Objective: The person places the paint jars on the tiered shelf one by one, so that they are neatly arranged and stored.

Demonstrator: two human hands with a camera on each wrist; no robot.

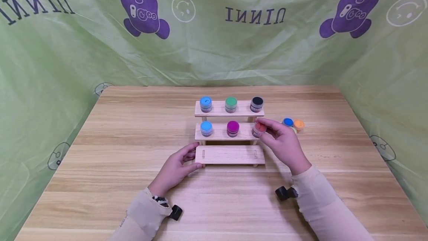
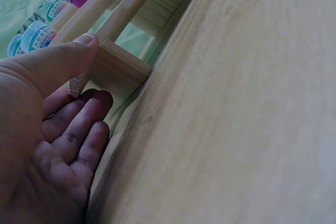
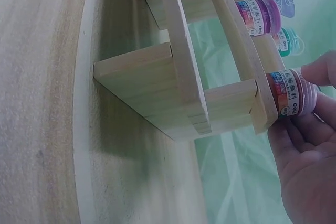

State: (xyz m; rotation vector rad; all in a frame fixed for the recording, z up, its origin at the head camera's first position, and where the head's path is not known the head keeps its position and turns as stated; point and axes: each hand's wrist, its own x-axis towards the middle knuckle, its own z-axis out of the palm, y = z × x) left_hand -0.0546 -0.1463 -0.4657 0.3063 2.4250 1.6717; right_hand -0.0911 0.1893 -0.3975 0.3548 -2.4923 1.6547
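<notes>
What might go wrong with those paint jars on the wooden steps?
The small round jar of red paint, pinched by the right hand, might tip off, since it's at the middle step's right end.

The left hand holds the lowest step of the pale wooden three-step stand, so a bump might shake the other jars, which stand loose-looking without rails.

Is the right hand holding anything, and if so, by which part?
Yes: the right hand grips a small, round, clear-plastic jar of red paint by its sides, near the top.
</notes>
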